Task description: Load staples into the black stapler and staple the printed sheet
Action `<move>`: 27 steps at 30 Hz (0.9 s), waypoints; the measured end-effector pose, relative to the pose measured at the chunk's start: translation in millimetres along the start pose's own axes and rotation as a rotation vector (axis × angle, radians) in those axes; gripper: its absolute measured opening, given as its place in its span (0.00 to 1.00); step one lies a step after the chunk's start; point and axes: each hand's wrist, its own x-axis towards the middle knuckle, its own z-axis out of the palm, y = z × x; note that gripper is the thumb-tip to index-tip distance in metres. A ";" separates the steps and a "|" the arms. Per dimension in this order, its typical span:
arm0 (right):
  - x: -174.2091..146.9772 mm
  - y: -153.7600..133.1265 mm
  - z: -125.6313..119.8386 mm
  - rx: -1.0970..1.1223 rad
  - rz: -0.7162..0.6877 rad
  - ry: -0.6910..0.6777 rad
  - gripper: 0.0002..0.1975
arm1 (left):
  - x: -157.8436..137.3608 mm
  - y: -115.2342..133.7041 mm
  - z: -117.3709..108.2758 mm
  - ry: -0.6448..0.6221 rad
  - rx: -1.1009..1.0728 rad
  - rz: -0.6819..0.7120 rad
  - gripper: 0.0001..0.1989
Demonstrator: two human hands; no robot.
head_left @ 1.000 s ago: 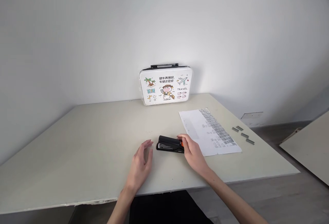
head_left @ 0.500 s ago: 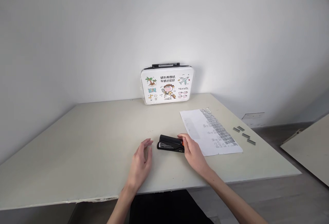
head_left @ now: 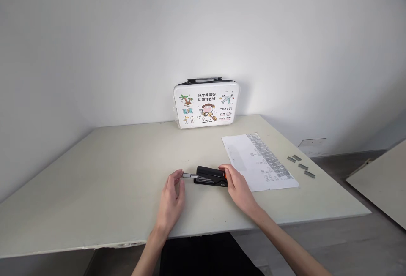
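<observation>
My right hand (head_left: 237,187) is closed around the rear end of a black stapler (head_left: 209,176) lying on the table, its nose toward the left. A bit of orange shows beside the fingers at the stapler's back. From the nose sticks out a silvery staple tray (head_left: 189,175). The curled fingers of my left hand (head_left: 172,195) meet the tray's outer end; the exact grip is partly hidden by the fingers. Whether staples lie in the tray is too small to tell.
A printed sheet of paper (head_left: 250,162) lies right behind my right hand. Several strips of staples (head_left: 303,166) rest near the table's right edge. At the back, a white cartoon-printed case (head_left: 207,106) with a black handle stands against the wall.
The staple tray has slid out of the stapler's nose toward the left. My left hand has shifted slightly left with it, while my right hand stays on the stapler.
</observation>
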 end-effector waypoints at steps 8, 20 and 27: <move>-0.7 -6.7 -2.1 0.011 0.026 0.019 0.22 | 1.2 -2.2 -4.9 0.096 0.021 -0.091 0.14; -3.1 -10.6 -2.6 -0.099 -0.055 -0.060 0.13 | 0.9 0.1 -3.6 0.051 -0.072 -0.127 0.14; -6.0 -22.3 -5.2 -0.067 -0.342 0.040 0.10 | 8.7 7.1 -4.3 0.039 -0.567 -0.316 0.19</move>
